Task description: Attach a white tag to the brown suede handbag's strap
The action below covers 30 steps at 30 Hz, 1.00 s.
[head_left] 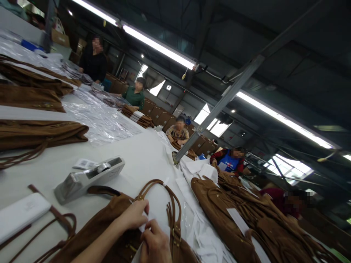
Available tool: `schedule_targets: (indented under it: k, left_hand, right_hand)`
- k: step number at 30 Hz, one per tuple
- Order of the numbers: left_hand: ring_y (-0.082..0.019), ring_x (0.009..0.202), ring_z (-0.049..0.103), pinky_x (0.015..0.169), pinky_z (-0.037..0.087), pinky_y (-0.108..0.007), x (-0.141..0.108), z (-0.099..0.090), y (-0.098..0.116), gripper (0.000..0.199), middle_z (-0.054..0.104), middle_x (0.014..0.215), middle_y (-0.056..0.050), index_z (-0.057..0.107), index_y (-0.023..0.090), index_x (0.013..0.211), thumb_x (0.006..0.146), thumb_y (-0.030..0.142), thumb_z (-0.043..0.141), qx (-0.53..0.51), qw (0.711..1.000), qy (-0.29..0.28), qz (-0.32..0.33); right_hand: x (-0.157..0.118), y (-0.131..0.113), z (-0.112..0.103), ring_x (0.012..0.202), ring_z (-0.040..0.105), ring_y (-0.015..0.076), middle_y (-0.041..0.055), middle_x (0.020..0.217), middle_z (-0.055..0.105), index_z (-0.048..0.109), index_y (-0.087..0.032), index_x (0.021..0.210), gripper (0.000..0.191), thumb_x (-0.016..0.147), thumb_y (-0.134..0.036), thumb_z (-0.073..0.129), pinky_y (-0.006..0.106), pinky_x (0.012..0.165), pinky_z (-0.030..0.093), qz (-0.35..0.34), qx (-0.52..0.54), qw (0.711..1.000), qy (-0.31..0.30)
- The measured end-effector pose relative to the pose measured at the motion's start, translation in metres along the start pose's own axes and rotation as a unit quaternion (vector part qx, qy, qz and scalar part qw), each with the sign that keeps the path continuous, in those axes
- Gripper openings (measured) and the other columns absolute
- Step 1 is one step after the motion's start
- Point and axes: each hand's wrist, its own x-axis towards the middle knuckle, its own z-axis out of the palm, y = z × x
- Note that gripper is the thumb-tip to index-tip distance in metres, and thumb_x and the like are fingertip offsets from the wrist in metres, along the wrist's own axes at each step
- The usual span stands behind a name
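Observation:
A brown suede bag [98, 226] with straps and a buckle lies on the table in front of me. Over it, my left hand [137, 215] is closed, with its fingertips at a piece of white paper [143, 227]. My right hand [156, 241] is closed just below, its fingers pinching the white paper near the bag's strap. The bag's thin brown handle [153, 182] arches up beyond my hands, and a buckled strap [176, 233] runs down at their right. How the paper sits against the bag is partly hidden by my fingers.
A grey tape dispenser [90, 179] and a white box-like object [24, 215] stand at the left on the white table [137, 153]. More brown bags lie at the left [41, 133] and right [219, 215]. Several people work around the tables; a metal post [208, 120] rises beyond.

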Motion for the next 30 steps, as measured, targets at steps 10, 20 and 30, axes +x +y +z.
schedule_targets:
  k: [10, 20, 30]
  left_hand:
    - [-0.016, 0.077, 0.057, 0.067, 0.036, -0.023, 0.01, 0.027, -0.01, 0.02, 0.058, 0.076, 0.001, 0.047, 0.021, 0.081, 0.071, 0.005, 0.048, -0.004, 0.991, 0.107, -0.079]
    - [-0.013, 0.061, 0.055, 0.052, 0.037, -0.021, 0.009, 0.015, -0.007, 0.02, 0.047, 0.061, 0.006, 0.049, 0.02, 0.081, 0.069, 0.004, 0.044, -0.086, 0.991, 0.008, -0.107]
    - [-0.019, 0.078, 0.056, 0.066, 0.033, -0.027, 0.002, 0.015, -0.003, 0.031, 0.056, 0.074, 0.001, 0.052, 0.024, 0.087, 0.068, 0.001, 0.045, -0.011, 0.995, 0.077, -0.068]
  right_hand:
    - [-0.01, -0.006, 0.019, 0.066, 0.053, 0.0165, 0.0042, 0.077, 0.053, 0.054, -0.021, 0.073, 0.019, 0.061, -0.009, 0.045, 0.023, 0.056, 0.044, -0.021, -0.009, 0.999, -0.036]
    - [-0.012, -0.009, 0.027, 0.061, 0.048, 0.0154, 0.0023, 0.073, 0.047, 0.053, -0.021, 0.073, 0.017, 0.066, -0.009, 0.043, 0.025, 0.056, 0.043, -0.027, -0.026, 0.999, 0.014]
    - [-0.015, -0.009, 0.033, 0.059, 0.046, 0.0169, 0.0031, 0.072, 0.046, 0.055, -0.021, 0.076, 0.022, 0.058, -0.011, 0.046, 0.027, 0.051, 0.04, -0.043, -0.067, 0.996, 0.037]
